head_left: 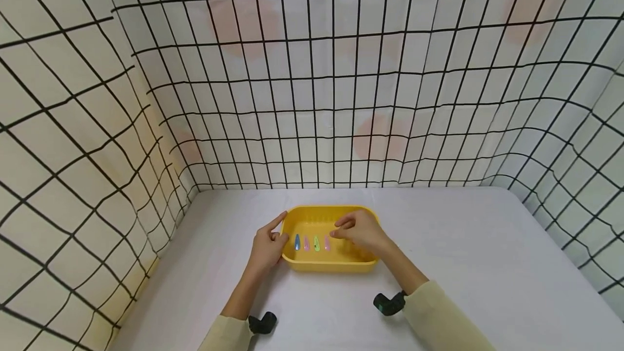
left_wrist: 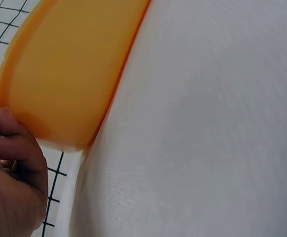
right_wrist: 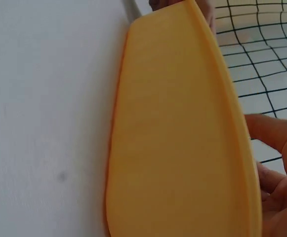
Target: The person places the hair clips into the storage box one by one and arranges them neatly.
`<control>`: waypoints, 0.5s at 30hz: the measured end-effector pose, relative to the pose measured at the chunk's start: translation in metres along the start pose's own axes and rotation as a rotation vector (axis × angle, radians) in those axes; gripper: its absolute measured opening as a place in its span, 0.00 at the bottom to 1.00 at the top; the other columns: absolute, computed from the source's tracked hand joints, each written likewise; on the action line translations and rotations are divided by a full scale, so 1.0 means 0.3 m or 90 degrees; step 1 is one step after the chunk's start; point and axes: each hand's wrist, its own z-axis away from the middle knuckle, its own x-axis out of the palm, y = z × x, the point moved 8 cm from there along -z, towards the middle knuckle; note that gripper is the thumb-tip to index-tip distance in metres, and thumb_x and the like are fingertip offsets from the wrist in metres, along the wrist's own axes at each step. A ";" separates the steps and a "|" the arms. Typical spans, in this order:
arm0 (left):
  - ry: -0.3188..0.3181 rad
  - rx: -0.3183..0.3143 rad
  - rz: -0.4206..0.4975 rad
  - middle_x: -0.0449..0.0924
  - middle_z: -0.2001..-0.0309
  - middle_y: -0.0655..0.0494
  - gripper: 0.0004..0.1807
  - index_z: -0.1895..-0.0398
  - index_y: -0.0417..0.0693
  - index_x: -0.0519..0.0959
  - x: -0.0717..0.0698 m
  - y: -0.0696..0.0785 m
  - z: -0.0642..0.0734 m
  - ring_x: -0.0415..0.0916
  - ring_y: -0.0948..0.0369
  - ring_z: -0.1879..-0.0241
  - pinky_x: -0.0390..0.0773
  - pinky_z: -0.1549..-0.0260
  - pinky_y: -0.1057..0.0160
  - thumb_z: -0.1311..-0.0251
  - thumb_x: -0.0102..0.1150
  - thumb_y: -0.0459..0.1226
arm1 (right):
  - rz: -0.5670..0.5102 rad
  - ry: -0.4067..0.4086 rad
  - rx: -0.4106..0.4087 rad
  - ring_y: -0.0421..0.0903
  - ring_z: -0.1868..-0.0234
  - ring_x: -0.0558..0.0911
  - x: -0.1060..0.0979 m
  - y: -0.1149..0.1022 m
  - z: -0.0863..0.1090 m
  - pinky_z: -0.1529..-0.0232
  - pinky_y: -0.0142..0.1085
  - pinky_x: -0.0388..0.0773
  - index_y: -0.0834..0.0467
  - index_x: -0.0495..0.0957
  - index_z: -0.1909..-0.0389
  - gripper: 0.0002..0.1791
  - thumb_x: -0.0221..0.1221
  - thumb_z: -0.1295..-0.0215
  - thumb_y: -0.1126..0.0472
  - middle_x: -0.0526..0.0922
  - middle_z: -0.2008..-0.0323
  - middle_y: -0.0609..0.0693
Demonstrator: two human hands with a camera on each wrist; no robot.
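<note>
A yellow plastic tray [head_left: 331, 266] rests on the white tabletop. Inside it several snap hair clips stand in a row: a blue clip [head_left: 297, 242], a pink clip [head_left: 306, 242], a yellow-green clip [head_left: 317, 244] and another pink clip [head_left: 327, 242]. My left hand [head_left: 266, 244] grips the tray's left end, thumb at the rim and index finger stretched along the outside corner. Over the tray's right half hovers my right hand [head_left: 363, 229], its fingers loosely bent and thumb apart from the index finger, close to the rightmost pink clip. Nothing shows between those fingertips. In both wrist views the tray wall hides the clips.
Black wire grid [head_left: 333, 96] rises behind the table and along both sides, with pale cloth behind it. A black wrist camera [head_left: 263, 323] sits by the left sleeve, another black camera [head_left: 390, 304] by the right sleeve. White tabletop [head_left: 463, 264] surrounds the tray.
</note>
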 end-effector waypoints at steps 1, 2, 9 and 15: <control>-0.002 -0.003 0.003 0.61 0.87 0.60 0.34 0.27 0.64 0.73 -0.001 -0.001 0.002 0.59 0.62 0.91 0.66 0.90 0.70 0.38 0.58 0.32 | 0.004 0.001 -0.007 0.46 0.65 0.81 -0.009 -0.004 0.005 0.64 0.34 0.80 0.58 0.86 0.55 0.20 0.75 0.44 0.51 0.86 0.64 0.49; -0.004 -0.005 0.004 0.61 0.87 0.60 0.34 0.27 0.64 0.73 -0.002 -0.003 0.003 0.59 0.62 0.91 0.67 0.90 0.70 0.37 0.58 0.32 | 0.007 0.002 -0.015 0.46 0.64 0.81 -0.017 -0.007 0.009 0.63 0.34 0.80 0.58 0.86 0.54 0.20 0.75 0.43 0.50 0.86 0.64 0.49; -0.010 -0.008 0.006 0.62 0.87 0.60 0.35 0.26 0.64 0.72 -0.002 0.000 0.007 0.60 0.62 0.91 0.67 0.90 0.70 0.36 0.58 0.32 | 0.009 0.009 -0.054 0.48 0.64 0.82 -0.098 0.007 0.034 0.63 0.34 0.80 0.60 0.84 0.49 0.24 0.72 0.40 0.49 0.86 0.65 0.48; -0.016 -0.011 0.010 0.62 0.87 0.59 0.35 0.26 0.64 0.71 0.008 0.002 0.004 0.60 0.62 0.91 0.67 0.90 0.70 0.36 0.58 0.31 | -0.009 0.020 -0.055 0.51 0.63 0.82 -0.183 0.050 0.060 0.65 0.32 0.81 0.60 0.83 0.47 0.24 0.71 0.38 0.48 0.87 0.63 0.49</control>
